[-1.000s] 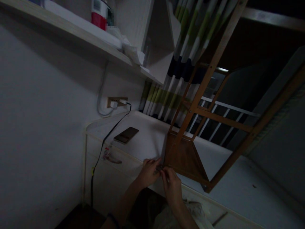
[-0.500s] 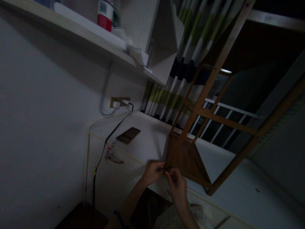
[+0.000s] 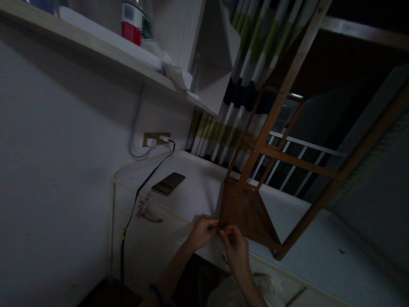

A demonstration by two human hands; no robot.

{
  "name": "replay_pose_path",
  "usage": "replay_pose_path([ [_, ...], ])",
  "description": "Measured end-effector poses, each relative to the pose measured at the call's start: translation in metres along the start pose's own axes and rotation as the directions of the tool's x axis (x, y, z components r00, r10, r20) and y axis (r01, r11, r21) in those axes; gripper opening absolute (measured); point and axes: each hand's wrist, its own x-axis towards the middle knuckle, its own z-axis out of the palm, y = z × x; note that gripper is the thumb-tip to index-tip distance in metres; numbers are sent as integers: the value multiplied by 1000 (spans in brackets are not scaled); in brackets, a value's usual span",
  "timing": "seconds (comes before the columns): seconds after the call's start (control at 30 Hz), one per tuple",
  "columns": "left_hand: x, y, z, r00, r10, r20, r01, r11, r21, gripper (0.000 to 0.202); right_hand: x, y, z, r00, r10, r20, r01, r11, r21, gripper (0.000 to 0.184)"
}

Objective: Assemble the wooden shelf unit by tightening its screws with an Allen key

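My left hand (image 3: 202, 232) and my right hand (image 3: 235, 245) meet at the near left corner of a brown wooden rack (image 3: 246, 209). The rack stands on a white tabletop (image 3: 198, 192). Both hands have their fingers pinched together around something small and dark at that corner. Dim light and the fingers hide what it is, and whether it is fixed to the rack cannot be made out. A dark band circles my left wrist.
A phone (image 3: 168, 183) lies on the tabletop to the left. A black cable (image 3: 150, 175) runs from the wall socket (image 3: 156, 139) down past the table's edge. Overhead at left juts a shelf (image 3: 105, 55) bearing a bottle (image 3: 131, 25). A striped curtain (image 3: 230, 115) hangs behind.
The view has shifted slightly, so the whole scene sits a little further left. Both hands stay pinched at the same corner of the rack.
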Motion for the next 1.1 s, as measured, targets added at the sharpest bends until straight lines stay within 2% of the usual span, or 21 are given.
replay_pose_path([
  [0.4,1,6,-1,1000,2,17,-1,999,-49,23,4,0,-3,1000,25,16,-26,999,32,22],
  [0.67,3,6,3,1000,-20,21,22,996,-85,28,5,-1,-6,999,-23,-23,25,998,64,20],
  [0.93,-1,10,5,999,-33,35,36,997,-74,23,1,-4,-9,1000,0,-11,1,998,70,18],
  [1.1,-4,4,10,997,-79,-22,75,989,-129,23,-3,0,-6,999,36,-18,-34,995,90,19],
])
